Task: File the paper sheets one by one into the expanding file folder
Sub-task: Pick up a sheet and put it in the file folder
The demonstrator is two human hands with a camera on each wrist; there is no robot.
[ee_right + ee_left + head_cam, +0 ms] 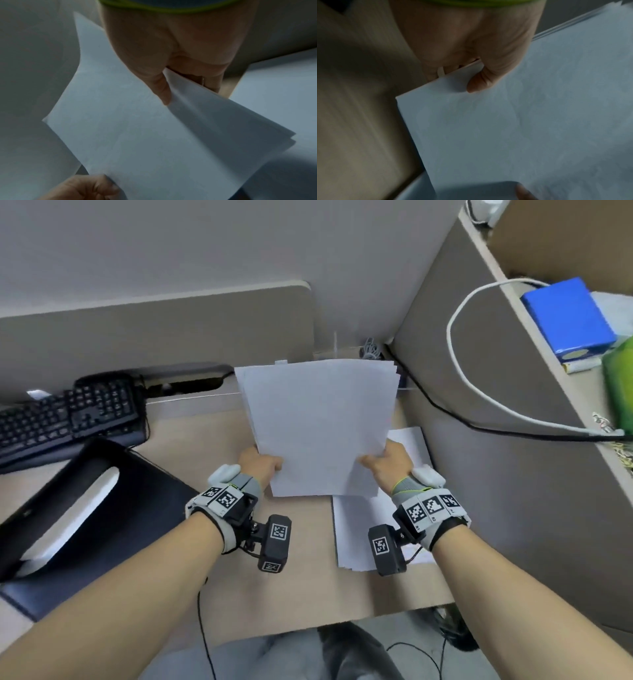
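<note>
I hold a bundle of white paper sheets point(318, 426) raised above the desk, tilted away from me. My left hand point(262, 465) pinches its near left corner, thumb on top point(477, 83). My right hand point(387, 462) pinches the near right corner point(164, 94), where the sheets point(137, 135) fan apart. More white sheets point(356, 529) lie flat on the desk under my right wrist. The black expanding file folder point(89, 508) lies at the left of the desk, white paper showing in its open top.
A black keyboard point(68, 416) sits behind the folder. Grey partition walls point(154, 333) close off the back and the right side. A black cable point(479, 426) and a white cable point(479, 392) run along the right partition; a blue box point(568, 320) sits on the shelf beyond.
</note>
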